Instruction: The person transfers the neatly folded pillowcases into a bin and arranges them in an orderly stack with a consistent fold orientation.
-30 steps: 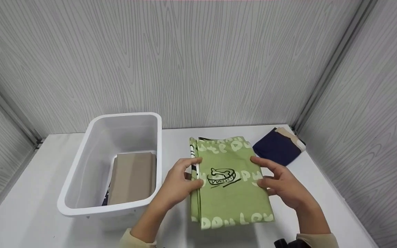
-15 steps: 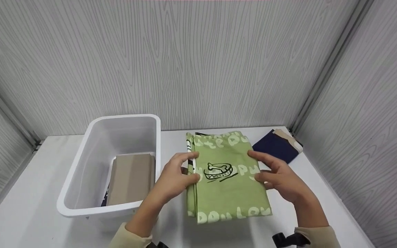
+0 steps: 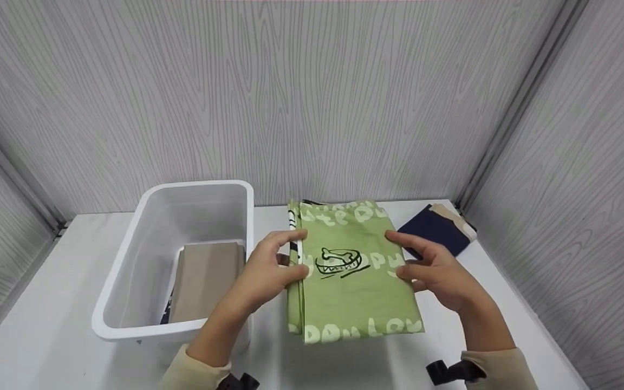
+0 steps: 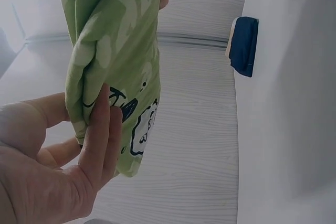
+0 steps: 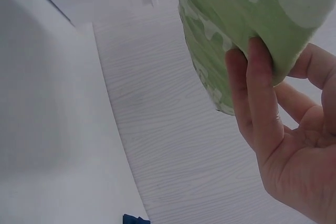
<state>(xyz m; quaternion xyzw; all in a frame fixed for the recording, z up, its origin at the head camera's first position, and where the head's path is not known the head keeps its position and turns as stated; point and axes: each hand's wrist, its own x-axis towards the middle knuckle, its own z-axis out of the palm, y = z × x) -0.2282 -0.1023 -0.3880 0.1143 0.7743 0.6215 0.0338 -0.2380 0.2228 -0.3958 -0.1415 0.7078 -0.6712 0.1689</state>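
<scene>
Hands on either side hold a folded green cloth above the white table, just right of the white bin. The left hand grips the cloth's left edge, thumb on top and fingers curled underneath; the left wrist view shows those fingers pressed against the layered fold. The right hand pinches the right edge the same way, with its fingers under the fabric in the right wrist view. The cloth carries white letters and a black drawing of a bowl with a bone; the letters are cut short by the folds, so the words cannot be read whole. Its underside and the fingertips beneath it are hidden from the head camera.

Inside the bin lies a folded tan cloth, with a dark edge of something peeking from under it, too little showing to tell what. A folded navy cloth rests at the table's far right corner, partly behind the green one, with a beige piece beneath it. Both sleeves are cut off by the bottom of the frame.
</scene>
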